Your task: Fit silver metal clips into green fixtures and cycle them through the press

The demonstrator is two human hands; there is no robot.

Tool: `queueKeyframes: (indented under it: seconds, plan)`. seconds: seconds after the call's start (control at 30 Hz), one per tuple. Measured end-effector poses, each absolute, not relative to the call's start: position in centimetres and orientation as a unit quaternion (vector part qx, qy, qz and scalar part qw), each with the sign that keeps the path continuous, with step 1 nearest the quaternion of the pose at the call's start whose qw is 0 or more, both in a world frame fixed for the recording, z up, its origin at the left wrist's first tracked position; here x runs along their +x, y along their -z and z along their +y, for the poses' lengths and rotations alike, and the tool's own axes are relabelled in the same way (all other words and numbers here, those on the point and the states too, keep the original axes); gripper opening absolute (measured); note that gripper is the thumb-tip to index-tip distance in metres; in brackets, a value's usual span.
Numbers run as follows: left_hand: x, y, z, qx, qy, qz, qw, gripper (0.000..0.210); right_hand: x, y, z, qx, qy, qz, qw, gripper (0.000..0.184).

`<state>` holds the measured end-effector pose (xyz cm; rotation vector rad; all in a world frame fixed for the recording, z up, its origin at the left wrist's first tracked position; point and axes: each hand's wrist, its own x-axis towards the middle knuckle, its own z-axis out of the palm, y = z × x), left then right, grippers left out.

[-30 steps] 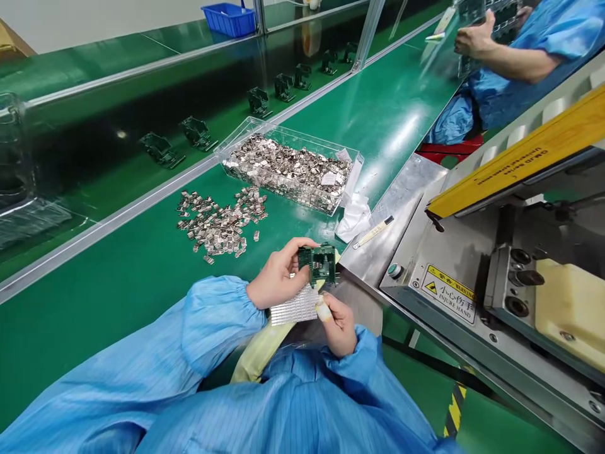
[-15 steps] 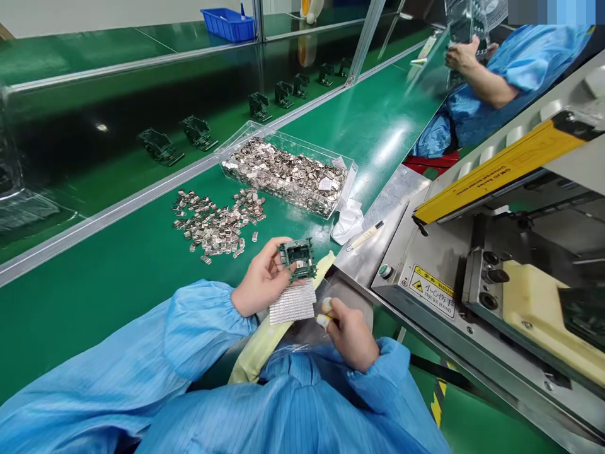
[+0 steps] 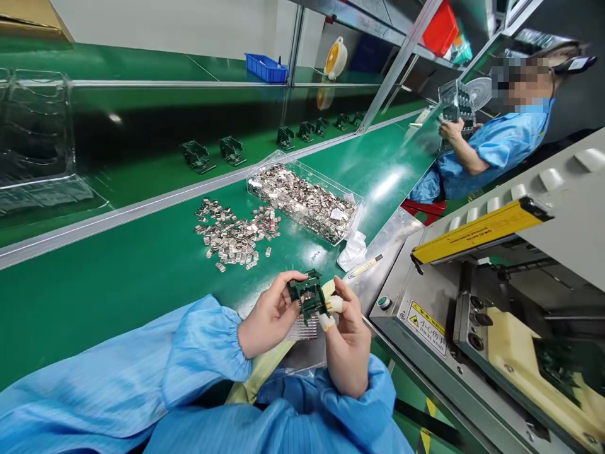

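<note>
My left hand (image 3: 271, 315) is closed on the left side of a dark green plastic frame (image 3: 308, 294) with a square opening. At its right edge, the thumb and a finger of my right hand (image 3: 348, 340) pinch the same part; pale finger cots cover their tips. Below the frame, partly hidden, lies a silver block of small metal pieces in rows (image 3: 305, 330). A pale yellow strip (image 3: 259, 375) runs beneath my hands. Ahead, a pile of small metal clips (image 3: 236, 233) lies loose on the green bench (image 3: 118, 302).
A clear tray (image 3: 302, 198) full of metal clips stands beyond the pile. A white cloth (image 3: 353, 251) and a marker (image 3: 365, 267) lie beside it. At right stands a machine with a yellow bar (image 3: 482, 230). Several green parts (image 3: 231, 150) line the ledge. A co-worker (image 3: 491, 145) holds a tray.
My right hand has come up to the green frame and now grips its right edge. The frame has tilted and moved slightly down and right. My head view has shifted upward, showing more of the co-worker.
</note>
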<state>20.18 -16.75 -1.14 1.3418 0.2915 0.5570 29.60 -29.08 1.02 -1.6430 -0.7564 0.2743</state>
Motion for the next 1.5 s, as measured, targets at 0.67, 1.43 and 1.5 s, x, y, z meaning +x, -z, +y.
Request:
queueKeyframes:
  seconds: [0.67, 1.43, 1.5]
  plan:
    - [19.5, 0.8, -16.8, 0.698, -0.252, 0.098, 0.664, 0.03, 28.9, -0.2, -27.6, -0.627, -0.205, -0.242, 0.711, 0.046]
    - [42.4, -12.0, -32.5, 0.85, -0.104, -0.235, 0.46, 0.082, 38.1, -5.7, -55.0, -0.696, 0.392, -0.035, 0.601, 0.051]
    - [44.6, -12.5, -35.0, 0.868, -0.058, -0.206, 0.448, 0.087, 38.8, -6.2, -55.8, -0.694, 0.387, -0.026, 0.606, 0.049]
